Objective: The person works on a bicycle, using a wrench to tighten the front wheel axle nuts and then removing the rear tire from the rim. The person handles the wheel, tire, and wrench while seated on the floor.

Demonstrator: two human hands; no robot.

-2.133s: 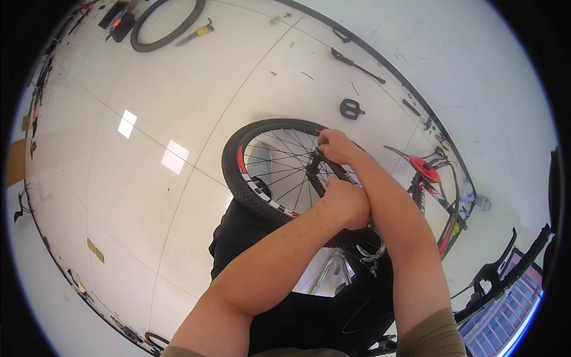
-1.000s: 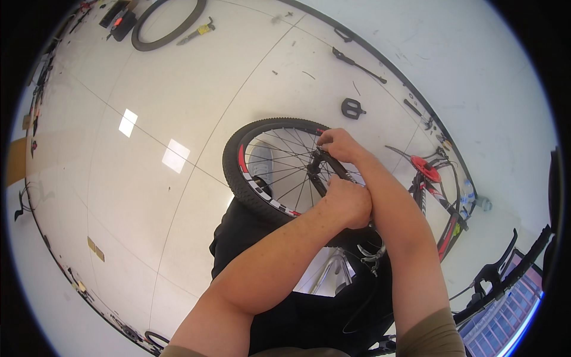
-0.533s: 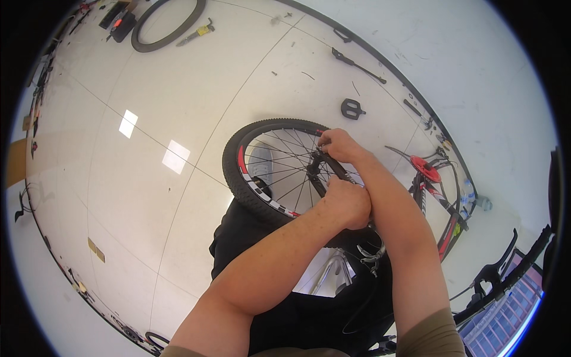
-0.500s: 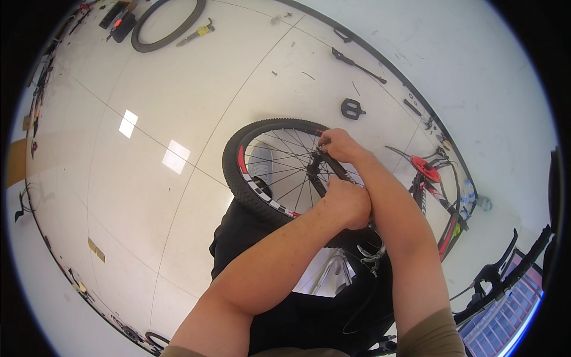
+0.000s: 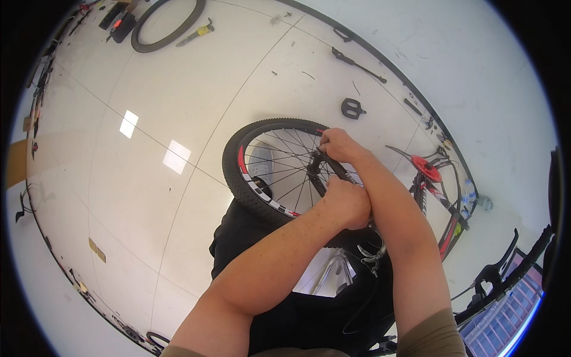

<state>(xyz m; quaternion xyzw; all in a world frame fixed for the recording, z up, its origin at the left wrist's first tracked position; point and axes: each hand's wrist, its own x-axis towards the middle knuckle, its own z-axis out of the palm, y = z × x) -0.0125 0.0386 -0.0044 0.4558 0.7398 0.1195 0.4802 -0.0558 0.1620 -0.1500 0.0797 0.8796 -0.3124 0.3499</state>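
A bicycle wheel [image 5: 242,196] with a knobby black tyre, thin dark spokes and a red, white and black rim leans in front of my legs. The black bicycle fork [image 5: 336,169] reaches the wheel's hub [image 5: 314,165]. My left hand [image 5: 347,201] is closed round the fork near its upper part, with the fingers partly hidden. Beyond it, my right hand [image 5: 338,145] is bent inward by the hub end of the fork, its fingers pinched together. What sits between those fingertips is too small to make out.
A black pedal [image 5: 353,109] and a kickstand [image 5: 358,65] lie on the tiled floor ahead. A loose tyre [image 5: 143,41] rests far left beside a yellow-handled tool [image 5: 196,33]. To the right are a red chainring [image 5: 426,169], plastic bottles [image 5: 468,191] and a handlebar with lever [image 5: 492,278].
My right hand has shifted very slightly at the hub end of the fork. The left hand, the wheel and the fork look the same.
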